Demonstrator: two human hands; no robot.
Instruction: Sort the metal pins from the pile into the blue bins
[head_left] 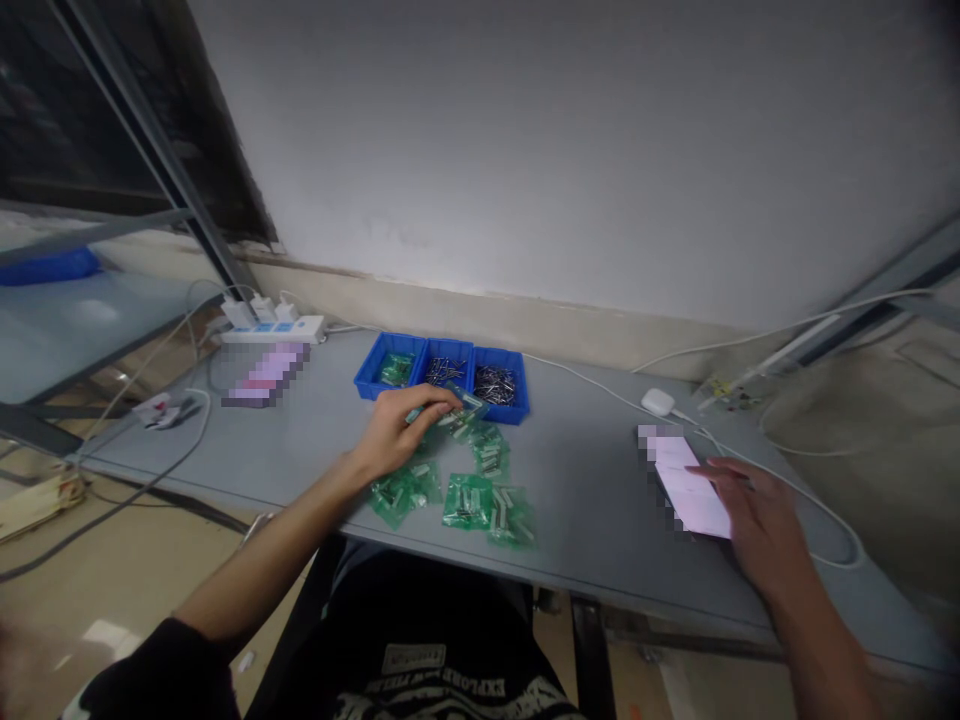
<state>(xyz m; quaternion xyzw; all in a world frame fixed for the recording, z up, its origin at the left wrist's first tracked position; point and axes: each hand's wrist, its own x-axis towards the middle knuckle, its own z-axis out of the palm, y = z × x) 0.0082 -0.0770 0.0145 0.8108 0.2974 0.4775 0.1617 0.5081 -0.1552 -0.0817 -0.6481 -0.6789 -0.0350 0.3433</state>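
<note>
My left hand (397, 428) reaches over the pile with its fingers closed on the edge of a small green plastic bag (466, 408), which holds small metal parts. More such green bags (466, 500) lie on the table below and beside that hand. Just beyond are three joined blue bins: the left bin (366, 383) contains green bags, the middle bin (450, 347) screw-like metal pieces, the right bin (508, 412) a heap of small metal pieces. At the right, my right hand (761, 515) has its fingers stretched out, with a fingertip at the lit screen of a phone (694, 490).
On the grey table (585, 470), a power strip (304, 330) with plugs stands at the back left, near a second pinkish, pixelated device (271, 375). A white charger (658, 402) and cables lie at the right. A wall (555, 170) rises behind.
</note>
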